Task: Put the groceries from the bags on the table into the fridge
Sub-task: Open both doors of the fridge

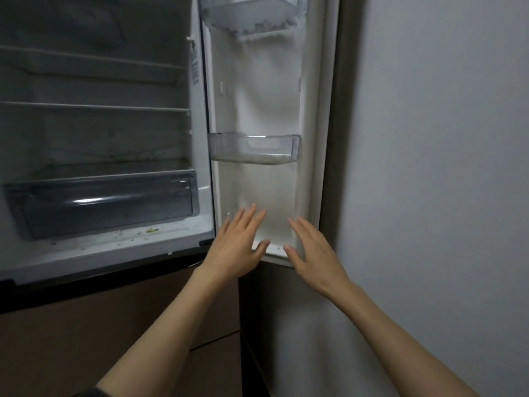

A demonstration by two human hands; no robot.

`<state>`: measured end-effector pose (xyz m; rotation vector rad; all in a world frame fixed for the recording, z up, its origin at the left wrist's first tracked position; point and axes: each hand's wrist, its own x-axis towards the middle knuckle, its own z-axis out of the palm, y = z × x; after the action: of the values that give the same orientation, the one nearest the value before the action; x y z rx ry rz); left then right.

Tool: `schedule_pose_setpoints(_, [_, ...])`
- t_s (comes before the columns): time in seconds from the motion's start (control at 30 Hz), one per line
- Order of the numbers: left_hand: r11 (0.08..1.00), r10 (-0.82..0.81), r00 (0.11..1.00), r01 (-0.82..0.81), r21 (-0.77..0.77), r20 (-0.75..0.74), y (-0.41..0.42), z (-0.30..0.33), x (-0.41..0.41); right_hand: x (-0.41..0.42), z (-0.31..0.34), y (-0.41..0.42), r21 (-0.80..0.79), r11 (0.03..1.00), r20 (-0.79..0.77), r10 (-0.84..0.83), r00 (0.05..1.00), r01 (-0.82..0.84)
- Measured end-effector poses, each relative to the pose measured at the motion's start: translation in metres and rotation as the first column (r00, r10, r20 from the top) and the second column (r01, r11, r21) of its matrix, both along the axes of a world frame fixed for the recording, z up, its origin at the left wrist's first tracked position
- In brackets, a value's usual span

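Note:
The fridge stands open in front of me, its dim inside (94, 133) bare of food. Its door (266, 96) is swung open to the right. My left hand (237, 245) and my right hand (312, 247) reach side by side toward the bottom of the door's inner panel, fingers straight and spread, holding nothing. Whether the fingertips touch the panel I cannot tell. No bags, groceries or table are in view.
Inside are two glass shelves (94, 107) and a clear crisper drawer (106, 204), with crumbs on the floor below it. The door carries a clear middle bin (254, 149) and an upper bin (252, 18). A grey wall (429, 167) is close on the right; a brown lower door (100, 325) is below.

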<state>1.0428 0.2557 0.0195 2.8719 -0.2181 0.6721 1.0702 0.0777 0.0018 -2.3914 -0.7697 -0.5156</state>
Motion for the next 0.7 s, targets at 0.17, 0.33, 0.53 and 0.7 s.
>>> schedule_pose_setpoints(0.17, [0.986, 0.167, 0.982, -0.163, -0.046, 0.094, 0.051, -0.007, -0.071, -0.041, 0.011, 0.056, -0.106, 0.981, 0.025, 0.167, 0.986, -0.164])
schedule_pose_setpoints(0.33, [0.909, 0.416, 0.903, -0.41, -0.079, 0.105, 0.113, -0.014, -0.164, -0.09, 0.0, 0.126, -0.216, 0.926, -0.001, 0.316, 0.949, -0.308])
schedule_pose_setpoints(0.53, [0.7, 0.71, 0.704, -0.706, -0.109, 0.0, 0.17, -0.057, -0.309, -0.182, -0.024, 0.226, -0.295, 0.776, -0.028, 0.576, 0.817, -0.557])
schedule_pose_setpoints(0.7, [0.489, 0.868, 0.494, -0.868, -0.09, -0.047, 0.196, -0.078, -0.455, -0.302, -0.041, 0.291, -0.318, 0.597, -0.064, 0.761, 0.645, -0.736])
